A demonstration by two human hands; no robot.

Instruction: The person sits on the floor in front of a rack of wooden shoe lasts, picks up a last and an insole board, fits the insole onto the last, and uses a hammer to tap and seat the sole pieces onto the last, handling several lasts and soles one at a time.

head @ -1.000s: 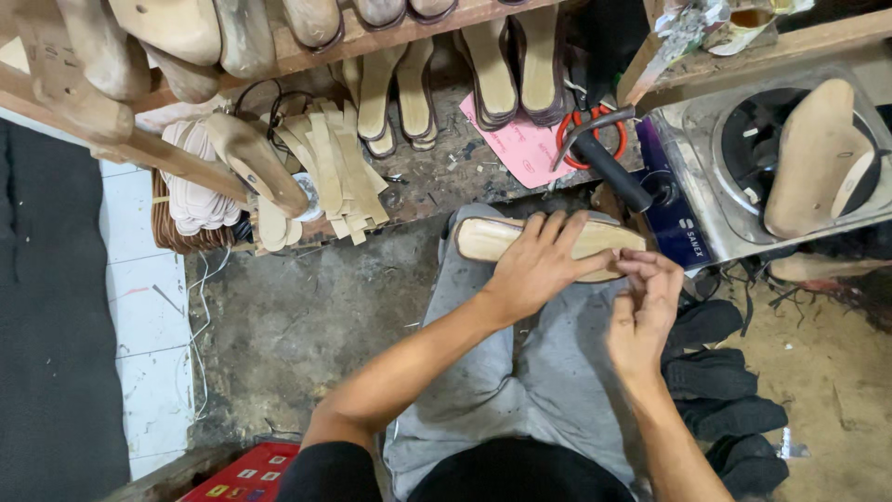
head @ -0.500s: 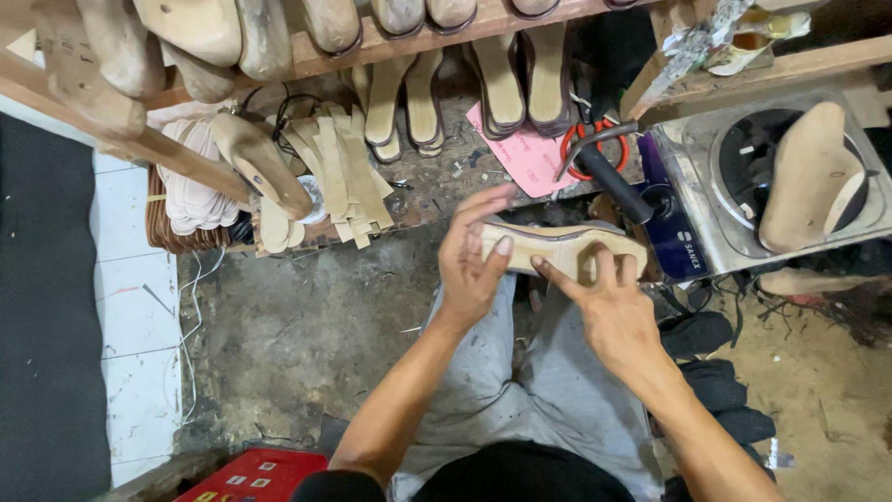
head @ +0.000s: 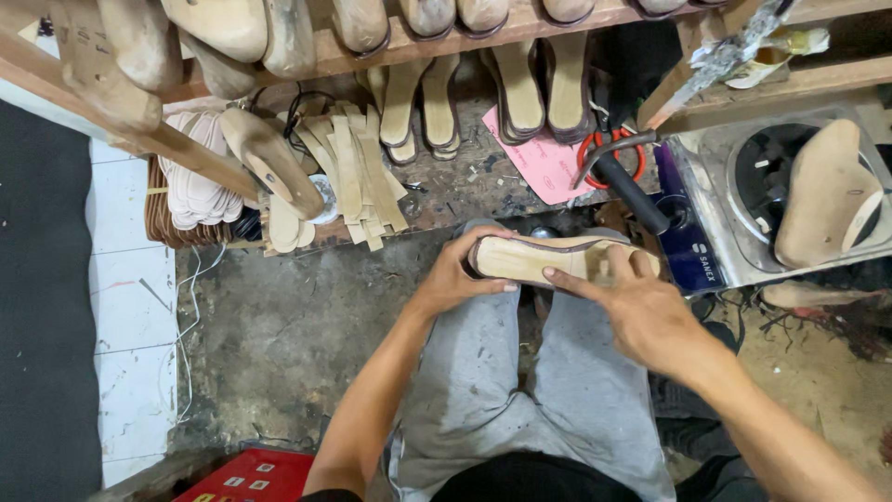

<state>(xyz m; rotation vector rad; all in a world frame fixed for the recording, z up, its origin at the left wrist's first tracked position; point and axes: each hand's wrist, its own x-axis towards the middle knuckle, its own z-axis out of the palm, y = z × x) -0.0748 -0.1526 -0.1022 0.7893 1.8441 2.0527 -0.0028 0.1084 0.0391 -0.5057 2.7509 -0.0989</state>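
Left hand (head: 455,274) gripping tan sole (head: 534,258), right hand (head: 641,311) open on it; stained concrete floor (head: 279,325)

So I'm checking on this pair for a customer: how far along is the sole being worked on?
Done: the tan sole is cut to shape, with a dark edge along its rim. In hand: the left hand grips its heel end over the knees while the right hand presses fingers along its face. Left: no upper shows on it yet; other soles stand against the bench.

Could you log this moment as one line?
left hand: grips sole's end | right hand: fingers pressing on sole | sole: on lap, level
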